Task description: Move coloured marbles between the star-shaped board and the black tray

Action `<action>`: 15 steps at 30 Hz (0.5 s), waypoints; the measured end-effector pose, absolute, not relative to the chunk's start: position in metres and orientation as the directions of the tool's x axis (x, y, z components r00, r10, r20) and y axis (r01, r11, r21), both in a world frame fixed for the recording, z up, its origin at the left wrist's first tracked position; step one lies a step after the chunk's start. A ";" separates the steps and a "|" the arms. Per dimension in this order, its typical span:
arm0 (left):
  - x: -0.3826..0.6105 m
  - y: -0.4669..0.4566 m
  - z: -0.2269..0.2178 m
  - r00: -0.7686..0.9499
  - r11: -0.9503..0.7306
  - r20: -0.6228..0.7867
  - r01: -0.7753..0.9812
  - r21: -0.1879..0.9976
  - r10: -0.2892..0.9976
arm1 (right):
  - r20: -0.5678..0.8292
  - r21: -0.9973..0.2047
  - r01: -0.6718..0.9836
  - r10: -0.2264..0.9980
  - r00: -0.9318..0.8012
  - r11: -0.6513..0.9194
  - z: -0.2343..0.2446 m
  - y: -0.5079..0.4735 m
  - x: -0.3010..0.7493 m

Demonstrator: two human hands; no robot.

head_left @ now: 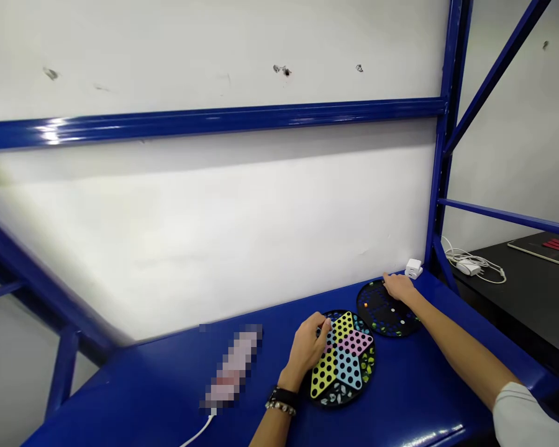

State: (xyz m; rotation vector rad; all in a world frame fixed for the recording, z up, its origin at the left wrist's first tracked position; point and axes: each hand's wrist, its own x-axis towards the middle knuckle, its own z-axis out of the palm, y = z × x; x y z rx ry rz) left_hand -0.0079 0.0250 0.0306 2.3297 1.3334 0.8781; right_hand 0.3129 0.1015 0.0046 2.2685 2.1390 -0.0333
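Observation:
A star-shaped Chinese checkers board with yellow, pink and blue points lies on a round black tray. Green, blue and clear marbles show around it in the tray. My left hand is closed at the left side of the star, thumb bent against the fingers; what it holds, if anything, is hidden. My right hand reaches over the far rim of a second round black tray. Its fingers are closed together, and anything between them is too small to make out. A few small pieces lie in that second tray.
Two white charger blocks sit at the back right of the blue table. On the left lies a blurred-out pinkish object with a white cable. A blue upright stands at the right. Beyond it, a dark table holds cables.

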 end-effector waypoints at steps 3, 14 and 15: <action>-0.007 0.025 0.031 0.376 -0.518 0.358 0.663 0.540 0.855 | -0.048 0.011 1.000 0.998 0.030 -0.030 0.007 0.102 0.312; -0.006 0.024 0.031 0.400 -0.532 0.351 0.668 0.521 0.847 | -0.048 -0.019 1.000 0.999 -0.006 0.005 0.009 0.103 0.303; -0.006 0.024 0.031 0.399 -0.533 0.355 0.668 0.520 0.845 | -0.048 -0.024 1.000 0.999 -0.003 0.002 0.008 0.103 0.303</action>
